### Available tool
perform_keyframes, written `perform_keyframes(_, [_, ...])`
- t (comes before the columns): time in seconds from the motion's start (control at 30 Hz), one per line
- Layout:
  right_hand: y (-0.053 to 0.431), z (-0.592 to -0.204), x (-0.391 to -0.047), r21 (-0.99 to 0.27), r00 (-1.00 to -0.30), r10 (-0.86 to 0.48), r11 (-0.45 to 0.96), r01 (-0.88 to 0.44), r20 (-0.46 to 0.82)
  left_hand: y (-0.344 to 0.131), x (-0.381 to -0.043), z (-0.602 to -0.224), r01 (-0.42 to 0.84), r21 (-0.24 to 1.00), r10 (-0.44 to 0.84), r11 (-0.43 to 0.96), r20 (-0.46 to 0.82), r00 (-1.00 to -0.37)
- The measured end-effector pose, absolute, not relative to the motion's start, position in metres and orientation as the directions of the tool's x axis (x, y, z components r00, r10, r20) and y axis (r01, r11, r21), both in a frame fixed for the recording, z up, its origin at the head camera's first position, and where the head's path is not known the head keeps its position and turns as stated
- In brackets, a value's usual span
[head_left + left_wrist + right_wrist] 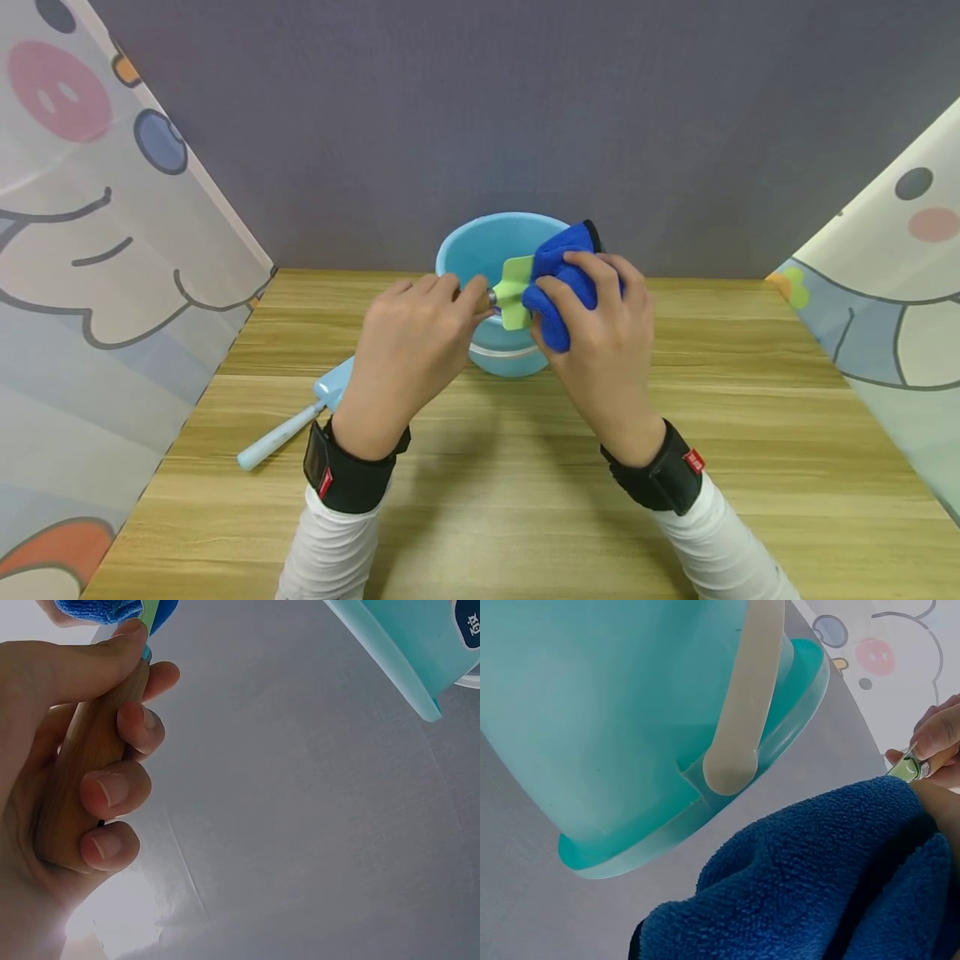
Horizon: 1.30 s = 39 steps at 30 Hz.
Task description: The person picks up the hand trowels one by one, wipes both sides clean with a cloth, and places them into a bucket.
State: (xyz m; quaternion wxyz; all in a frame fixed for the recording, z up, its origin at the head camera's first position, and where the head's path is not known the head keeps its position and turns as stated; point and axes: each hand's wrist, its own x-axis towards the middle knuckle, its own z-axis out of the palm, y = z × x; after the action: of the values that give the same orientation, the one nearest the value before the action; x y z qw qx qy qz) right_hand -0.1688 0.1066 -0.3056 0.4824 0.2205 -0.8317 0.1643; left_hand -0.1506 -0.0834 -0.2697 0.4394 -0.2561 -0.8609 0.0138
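Note:
My left hand (412,342) grips the wooden handle (86,769) of a garden trowel, its fingers curled round the wood and the thumb laid along the top. The trowel's light-green blade (514,293) points right, its far part covered by a blue towel (558,283). With bent fingers my right hand (607,342) holds this bunched towel around the blade. Both hands are raised in front of a light-blue bucket (461,250), overlapping its rim in the head view. In the right wrist view the fluffy towel (802,862) hides most of the right hand.
A light-blue shovel (281,433) lies on the wooden table (540,500) to the left, partly hidden behind the left wrist. The bucket has a pale handle (742,712). A grey panel (480,108) stands behind, with cartoon-printed sheets (112,267) at both sides.

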Motion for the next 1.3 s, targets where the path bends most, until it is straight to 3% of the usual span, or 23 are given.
perform_keyframes(0.43, [0.111, -0.305, -0.172, -0.098, -0.462, -0.176, 0.854, -0.51, 0.869, -0.086, -0.151, -0.269, 0.41, -0.248, 0.433, 0.878, 0.778, -0.456])
perform_keyframes(0.77, [0.114, -0.304, -0.173, -0.097, -0.464, -0.177, 0.856, -0.508, 0.868, -0.087, -0.149, -0.269, 0.411, -0.239, 0.429, 0.88, 0.771, -0.471])
perform_keyframes(1.3, [0.119, -0.305, -0.186, -0.121, -0.438, -0.151, 0.837, -0.534, 0.886, -0.091, -0.152, -0.269, 0.388, -0.244, 0.417, 0.889, 0.782, -0.464])
